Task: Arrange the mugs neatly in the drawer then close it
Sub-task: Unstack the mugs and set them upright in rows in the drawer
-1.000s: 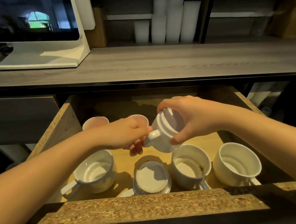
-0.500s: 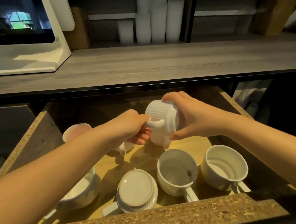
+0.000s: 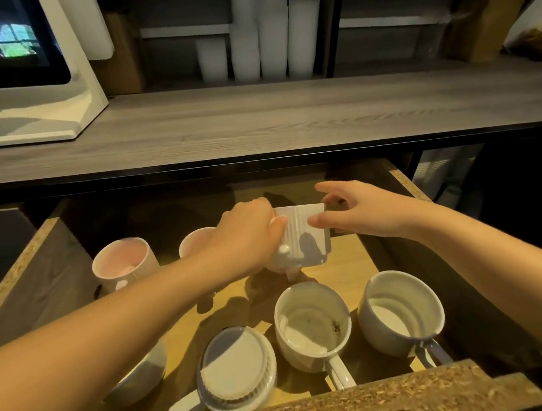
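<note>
Chipboard drawer [image 3: 332, 408] — left hand [image 3: 249, 237] clasps ribbed white mug [image 3: 304, 235] by its handle; right hand [image 3: 359, 210] open, fingertips just beside it.

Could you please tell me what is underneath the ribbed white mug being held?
The ribbed mug sits on another white mug, mostly covered, its handle poking out below. The left hand grips the ribbed mug's handle.

You have one view only: head-worn wide-angle, looking forward and down into the open drawer [image 3: 318, 406], close range. Drawer fills the lower half of the frame, countertop [image 3: 287, 117] crosses the middle, shelving sits along the top.
</note>
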